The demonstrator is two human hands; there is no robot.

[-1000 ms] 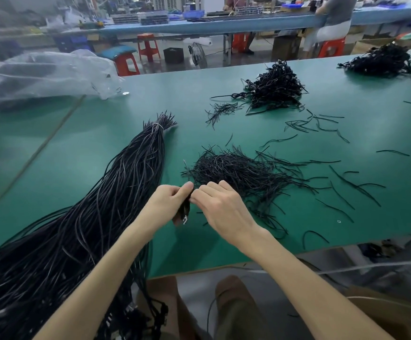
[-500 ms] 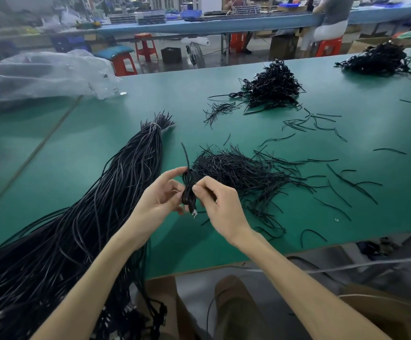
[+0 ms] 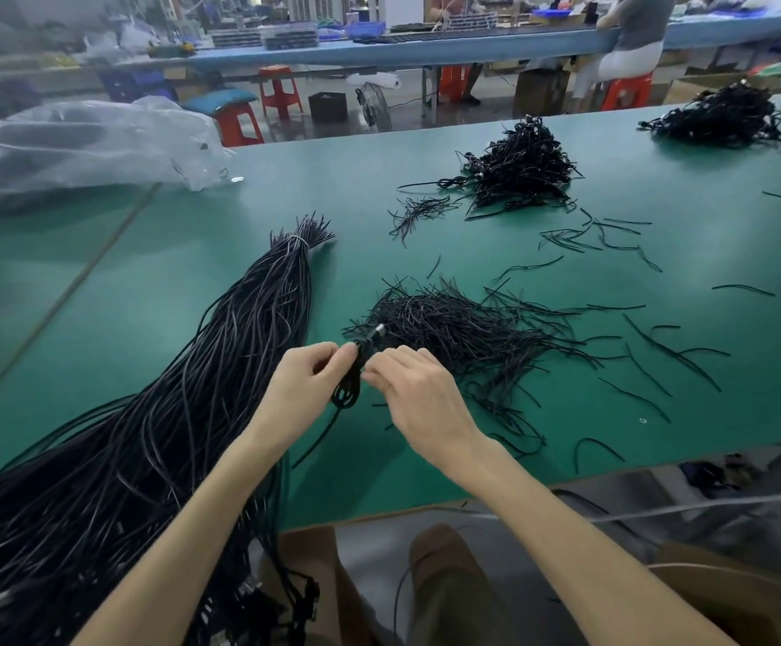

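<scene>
Coiled cable: held over the counter, plug end pointing away, just before the tie pile.
Left grip: pinches the coil's upper part.
Right grip: fingers curled, pinching the coil's other side.
Cable bundle: lies to the left.

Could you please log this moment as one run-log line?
left hand: pinches coiled cable | right hand: pinches coiled cable | tie pile: beyond hands | cable bundle: at left

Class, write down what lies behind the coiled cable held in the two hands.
Behind the coiled cable lies a loose pile of short black ties on the green table. The right hand covers the pile's near edge, hiding that part.
</scene>
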